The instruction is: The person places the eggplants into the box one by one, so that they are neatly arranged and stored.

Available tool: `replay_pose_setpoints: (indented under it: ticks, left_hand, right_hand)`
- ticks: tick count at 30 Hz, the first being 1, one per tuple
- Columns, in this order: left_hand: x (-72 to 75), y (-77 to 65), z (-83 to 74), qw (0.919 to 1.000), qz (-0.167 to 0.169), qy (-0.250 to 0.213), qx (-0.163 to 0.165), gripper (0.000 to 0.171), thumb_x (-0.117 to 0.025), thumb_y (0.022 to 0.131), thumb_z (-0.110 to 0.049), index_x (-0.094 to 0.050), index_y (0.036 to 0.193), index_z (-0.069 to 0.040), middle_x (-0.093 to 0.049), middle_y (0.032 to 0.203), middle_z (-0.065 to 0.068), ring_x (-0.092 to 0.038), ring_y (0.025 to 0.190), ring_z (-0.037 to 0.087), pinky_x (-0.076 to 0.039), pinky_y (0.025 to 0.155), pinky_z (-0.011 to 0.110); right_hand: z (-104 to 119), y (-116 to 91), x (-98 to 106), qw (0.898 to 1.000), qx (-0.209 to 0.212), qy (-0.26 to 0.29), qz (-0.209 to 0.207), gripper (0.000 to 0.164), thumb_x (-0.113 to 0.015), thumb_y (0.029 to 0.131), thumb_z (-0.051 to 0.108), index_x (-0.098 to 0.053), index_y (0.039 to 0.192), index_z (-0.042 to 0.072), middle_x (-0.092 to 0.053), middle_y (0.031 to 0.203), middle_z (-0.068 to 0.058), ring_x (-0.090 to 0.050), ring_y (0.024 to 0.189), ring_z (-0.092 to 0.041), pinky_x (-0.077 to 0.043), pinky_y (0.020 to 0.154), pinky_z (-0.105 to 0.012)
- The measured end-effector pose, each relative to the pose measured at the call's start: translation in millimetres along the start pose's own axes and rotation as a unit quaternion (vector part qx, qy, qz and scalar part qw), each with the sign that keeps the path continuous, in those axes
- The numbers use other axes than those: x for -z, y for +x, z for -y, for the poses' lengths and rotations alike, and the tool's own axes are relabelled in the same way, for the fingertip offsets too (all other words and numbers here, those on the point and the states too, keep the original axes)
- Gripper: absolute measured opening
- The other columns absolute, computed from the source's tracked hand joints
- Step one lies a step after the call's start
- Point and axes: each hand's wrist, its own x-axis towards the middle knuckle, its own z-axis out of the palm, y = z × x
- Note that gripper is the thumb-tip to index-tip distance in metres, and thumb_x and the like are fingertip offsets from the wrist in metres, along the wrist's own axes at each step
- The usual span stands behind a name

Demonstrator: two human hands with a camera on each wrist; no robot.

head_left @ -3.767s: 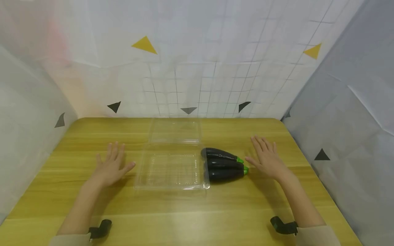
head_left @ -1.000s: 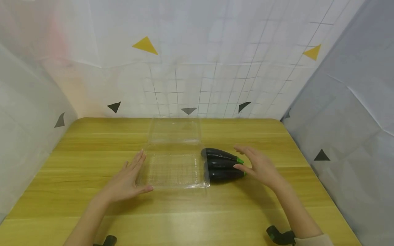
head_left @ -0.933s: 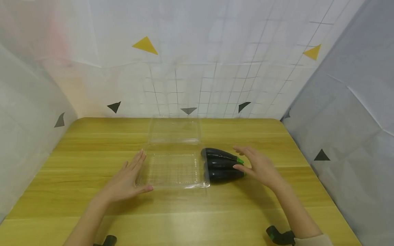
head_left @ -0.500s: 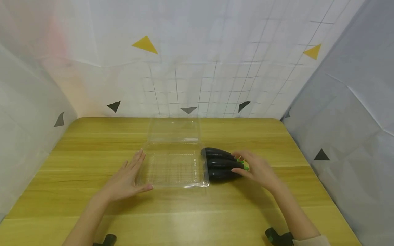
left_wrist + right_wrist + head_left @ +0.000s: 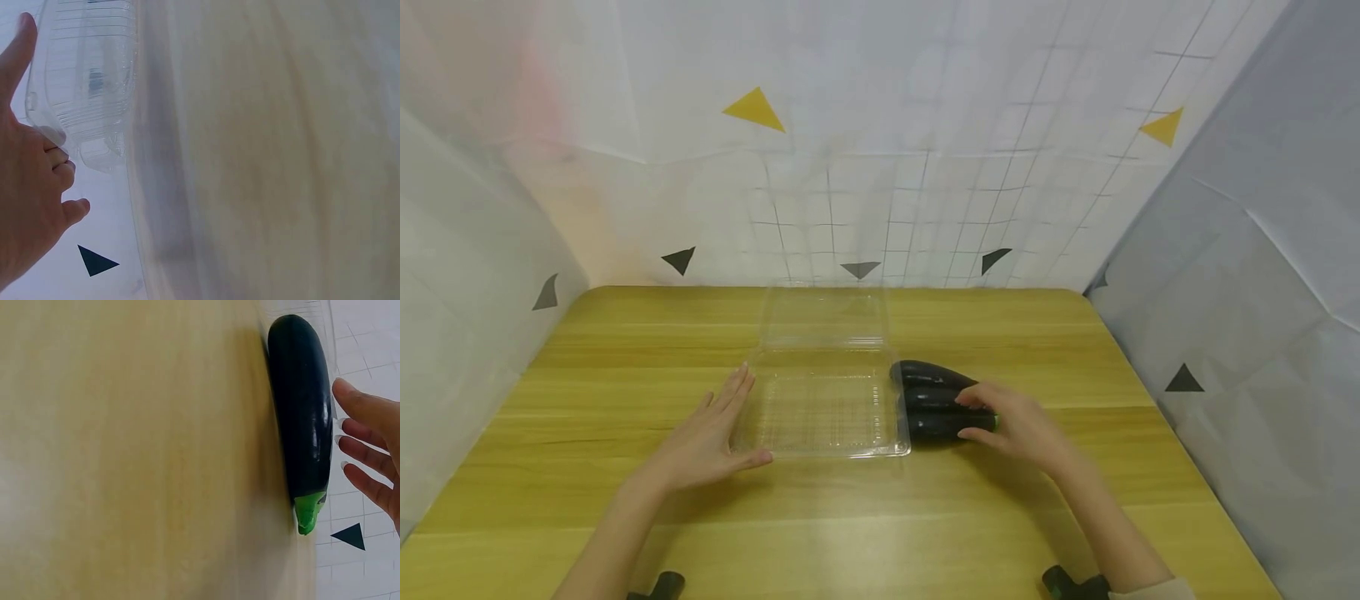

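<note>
Three glossy dark eggplants (image 5: 931, 400) lie side by side on the wooden table, their rounded ends overlapped by the right edge of a clear plastic clamshell box (image 5: 850, 455). My right hand (image 5: 1021, 429) is over their stem ends, hiding some of the green. Its thumb and fingers are spread above the nearest eggplant (image 5: 303, 419); the right wrist view shows them beside its skin, not closed round it. At the box's left side is my left hand (image 5: 703, 446), fingers straight along the edge and thumb at the front corner.
The box's transparent lid (image 5: 826, 321) is folded back toward the far table edge. White sheets (image 5: 850, 192) with yellow and dark triangles stand behind and at both sides. Black wrist-worn devices (image 5: 667, 586) show at the bottom of the head view.
My right hand has come leftward and down over the eggplants, then toward the nearest one. My left hand moved right to the box earlier and has stayed there since. The eggplants have not moved.
</note>
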Motion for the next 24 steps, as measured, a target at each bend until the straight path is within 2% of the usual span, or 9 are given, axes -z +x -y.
replay_pose_setpoints:
  ticks: [8, 15, 20, 24]
  left_hand:
    - [0.2, -0.4, -0.2, 1.0, 0.003, -0.004, 0.003, 0.112, -0.068, 0.08, -0.06, -0.007, 0.154, -0.002, 0.002, 0.161, 0.014, -0.008, 0.145, 0.035, -0.014, 0.111, 0.061]
    - [-0.5, -0.6, -0.2, 1.0, 0.002, -0.002, 0.001, 0.111, -0.067, 0.081, -0.06, -0.007, 0.154, -0.001, 0.002, 0.161, 0.016, -0.009, 0.145, 0.036, -0.015, 0.111, 0.061]
    - [-0.3, -0.4, -0.5, 1.0, -0.004, -0.001, -0.004, 0.111, -0.067, 0.081, -0.06, -0.009, 0.153, 0.0, 0.0, 0.16, 0.018, -0.012, 0.144, 0.037, -0.016, 0.111, 0.061]
    - [0.7, -0.2, -0.8, 1.0, 0.0, -0.004, 0.0, 0.111, -0.067, 0.081, -0.06, -0.008, 0.153, 0.0, 0.001, 0.16, 0.016, -0.009, 0.145, 0.036, -0.014, 0.111, 0.061]
  right_hand:
    - [-1, -5, -7, 1.0, -0.01, 0.003, 0.014, 0.042, -0.085, 0.073, 0.02, -0.066, 0.108, 0.012, -0.068, 0.103, 0.002, -0.064, 0.091, -0.012, -0.055, 0.077, -0.032]
    - [-2, -6, -11, 1.0, -0.002, 0.002, 0.019, 0.04, -0.086, 0.072, 0.018, -0.068, 0.107, 0.01, -0.068, 0.104, 0.0, -0.065, 0.095, -0.018, -0.055, 0.08, -0.038]
    - [0, -6, -12, 0.999, -0.018, -0.014, 0.033, 0.037, -0.085, 0.073, 0.018, -0.07, 0.106, 0.012, -0.067, 0.105, 0.001, -0.065, 0.097, -0.02, -0.055, 0.08, -0.039]
    - [1, -7, -11, 0.998, -0.037, -0.026, 0.049, 0.042, -0.086, 0.072, 0.018, -0.069, 0.109, 0.014, -0.067, 0.109, -0.001, -0.064, 0.101, -0.022, -0.054, 0.083, -0.04]
